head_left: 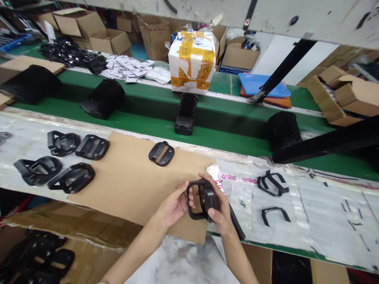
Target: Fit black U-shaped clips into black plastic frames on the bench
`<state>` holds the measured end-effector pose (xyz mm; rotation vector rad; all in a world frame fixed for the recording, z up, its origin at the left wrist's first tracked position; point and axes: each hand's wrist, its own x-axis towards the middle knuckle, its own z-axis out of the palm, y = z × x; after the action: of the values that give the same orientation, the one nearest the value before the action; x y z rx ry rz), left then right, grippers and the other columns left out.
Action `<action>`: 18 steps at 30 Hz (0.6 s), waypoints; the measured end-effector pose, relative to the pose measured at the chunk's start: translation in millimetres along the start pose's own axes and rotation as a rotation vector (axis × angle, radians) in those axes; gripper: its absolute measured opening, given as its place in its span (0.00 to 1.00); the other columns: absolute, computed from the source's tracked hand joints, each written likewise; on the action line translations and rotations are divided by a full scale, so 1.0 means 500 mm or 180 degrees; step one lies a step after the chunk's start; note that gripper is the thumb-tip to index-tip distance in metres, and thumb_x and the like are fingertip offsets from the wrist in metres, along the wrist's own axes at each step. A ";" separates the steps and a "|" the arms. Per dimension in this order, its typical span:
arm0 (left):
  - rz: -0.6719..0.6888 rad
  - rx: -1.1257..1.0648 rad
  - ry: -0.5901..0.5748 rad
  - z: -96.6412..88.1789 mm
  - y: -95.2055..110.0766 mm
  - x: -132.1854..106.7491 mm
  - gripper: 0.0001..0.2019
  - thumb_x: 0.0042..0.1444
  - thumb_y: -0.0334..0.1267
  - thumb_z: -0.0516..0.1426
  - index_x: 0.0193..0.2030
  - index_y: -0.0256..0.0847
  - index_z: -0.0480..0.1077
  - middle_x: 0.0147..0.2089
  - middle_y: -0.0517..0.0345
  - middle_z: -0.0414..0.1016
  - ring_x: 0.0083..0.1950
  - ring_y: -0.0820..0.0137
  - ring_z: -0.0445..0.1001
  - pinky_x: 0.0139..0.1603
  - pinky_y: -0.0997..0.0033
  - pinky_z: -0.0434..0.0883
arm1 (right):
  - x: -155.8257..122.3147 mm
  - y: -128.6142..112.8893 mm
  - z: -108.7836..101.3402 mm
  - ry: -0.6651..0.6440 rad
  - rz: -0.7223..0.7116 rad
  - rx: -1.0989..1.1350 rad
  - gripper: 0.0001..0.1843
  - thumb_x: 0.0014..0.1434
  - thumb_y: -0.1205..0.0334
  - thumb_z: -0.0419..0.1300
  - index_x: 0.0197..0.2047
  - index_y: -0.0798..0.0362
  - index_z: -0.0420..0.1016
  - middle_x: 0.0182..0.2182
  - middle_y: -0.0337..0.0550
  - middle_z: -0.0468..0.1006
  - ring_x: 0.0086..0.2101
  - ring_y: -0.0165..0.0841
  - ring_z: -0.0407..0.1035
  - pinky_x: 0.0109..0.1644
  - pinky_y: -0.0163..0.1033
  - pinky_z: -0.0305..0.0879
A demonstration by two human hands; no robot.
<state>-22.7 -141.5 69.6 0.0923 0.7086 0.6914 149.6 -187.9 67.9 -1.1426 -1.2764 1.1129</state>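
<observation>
My right hand [220, 205] is wrapped round the body of a black plastic part with a loop handle [209, 196], held above the cardboard sheet [142, 189]. The fingers of my left hand [176, 203] close on the loop handle at its left side. A similar black plastic piece [161, 153] lies on the far side of the cardboard. Partly hidden behind my right hand is a tool with a white wrapped head [213, 170] and a black handle [237, 224]. To the right lie loose black U-shaped handles [276, 215].
Several assembled black parts [71, 177] lie at the left. Beyond the bench, black mesh-like housings [186, 113] stand on a green conveyor belt [142, 118]. A taped white box [192, 61] stands behind it. A black post [325, 140] slants across the right side.
</observation>
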 end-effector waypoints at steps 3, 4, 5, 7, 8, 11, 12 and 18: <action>0.0284 0.0391 -0.0143 0.008 -0.012 -0.002 0.25 0.51 0.58 0.75 0.35 0.36 0.78 0.27 0.58 0.76 0.31 0.69 0.76 0.37 0.71 0.72 | 0.000 0.010 -0.004 0.0250 0.0160 0.0037 0.52 0.60 0.23 0.57 0.75 0.49 0.66 0.68 0.56 0.73 0.65 0.59 0.71 0.64 0.62 0.72; 0.0370 0.0524 -0.0213 0.010 -0.017 -0.003 0.26 0.52 0.59 0.74 0.37 0.35 0.79 0.29 0.55 0.78 0.34 0.68 0.77 0.40 0.71 0.72 | 0.001 0.012 -0.005 0.0398 0.0141 0.0080 0.52 0.61 0.23 0.56 0.76 0.49 0.63 0.68 0.57 0.73 0.64 0.59 0.72 0.63 0.62 0.73; 0.0434 0.0638 -0.0261 0.011 -0.023 -0.005 0.26 0.53 0.59 0.74 0.38 0.34 0.80 0.31 0.53 0.79 0.37 0.68 0.77 0.41 0.71 0.71 | 0.004 0.015 -0.005 0.0565 0.0085 0.0119 0.52 0.62 0.24 0.55 0.77 0.49 0.61 0.68 0.57 0.73 0.63 0.59 0.72 0.62 0.62 0.73; 0.0535 0.0731 -0.0238 0.012 -0.034 -0.008 0.24 0.52 0.56 0.75 0.40 0.34 0.81 0.35 0.52 0.81 0.40 0.68 0.77 0.41 0.73 0.69 | 0.010 0.018 -0.003 0.0887 -0.0046 0.0143 0.51 0.62 0.26 0.55 0.78 0.50 0.59 0.70 0.58 0.70 0.63 0.59 0.72 0.62 0.63 0.72; 0.0564 0.0696 -0.0191 0.012 -0.039 -0.010 0.23 0.52 0.54 0.76 0.40 0.34 0.81 0.36 0.52 0.81 0.41 0.69 0.77 0.41 0.74 0.68 | 0.013 0.018 -0.001 0.0995 -0.0078 0.0137 0.51 0.62 0.26 0.55 0.78 0.50 0.59 0.70 0.59 0.69 0.63 0.60 0.71 0.63 0.64 0.71; 0.0347 0.0376 -0.0194 0.011 -0.052 -0.014 0.23 0.50 0.52 0.77 0.39 0.35 0.79 0.39 0.53 0.80 0.35 0.74 0.73 0.35 0.76 0.65 | 0.019 0.020 0.008 0.1086 0.0012 0.0202 0.52 0.61 0.27 0.56 0.78 0.50 0.58 0.71 0.59 0.68 0.63 0.61 0.70 0.61 0.64 0.71; 0.0187 0.0228 -0.0235 0.011 -0.055 -0.014 0.22 0.50 0.52 0.77 0.39 0.36 0.79 0.40 0.54 0.80 0.31 0.77 0.70 0.31 0.77 0.63 | 0.020 0.021 0.011 0.1084 0.0044 0.0268 0.52 0.61 0.27 0.57 0.78 0.49 0.58 0.72 0.59 0.67 0.62 0.61 0.71 0.60 0.63 0.72; -0.0007 -0.0171 -0.0265 0.009 -0.054 -0.017 0.21 0.50 0.47 0.77 0.35 0.36 0.74 0.35 0.62 0.79 0.19 0.88 0.48 0.25 0.79 0.60 | 0.013 0.033 0.019 0.0979 0.0055 0.0157 0.51 0.64 0.28 0.53 0.80 0.51 0.55 0.71 0.60 0.68 0.60 0.57 0.74 0.59 0.61 0.74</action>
<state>-9.4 -167.2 69.6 0.0706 0.6097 0.7001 140.7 -179.5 51.9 -1.2356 -0.9969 0.9336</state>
